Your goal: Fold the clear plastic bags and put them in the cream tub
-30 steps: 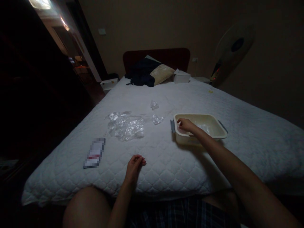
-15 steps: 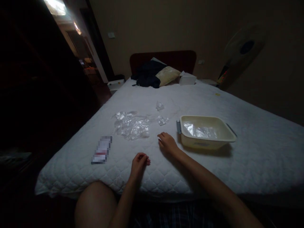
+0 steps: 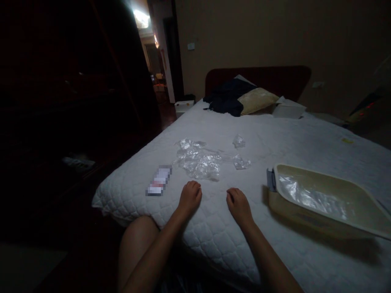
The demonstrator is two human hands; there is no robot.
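A crumpled sheet of clear plastic film point(image 3: 200, 158) lies on the white quilted bed. My left hand point(image 3: 191, 196) is just below its near edge, loosely bent, fingers forward, with nothing visible in it. To its right my right hand point(image 3: 240, 203) hangs over the quilt, thumb and fingers slightly apart, holding nothing that I can see. Two small crumpled pieces of clear plastic lie farther up, the nearer piece point(image 3: 241, 162) beyond my right hand and the farther piece point(image 3: 238, 141) behind it. A blurred-out phone-shaped item point(image 3: 159, 180) rests left of my left hand.
A cream plastic basin point(image 3: 299, 209) with grey handles stands at the right, clear plastic inside it. Dark clothing point(image 3: 226, 97), a beige pillow point(image 3: 258, 101) and a white box point(image 3: 288, 109) are by the headboard point(image 3: 284, 77). The bed's left edge drops to a dark floor.
The view has turned left, so the bed and basin appear farther right. My left hand has moved forward, close to the plastic film. My right hand has drawn back from the small plastic piece.
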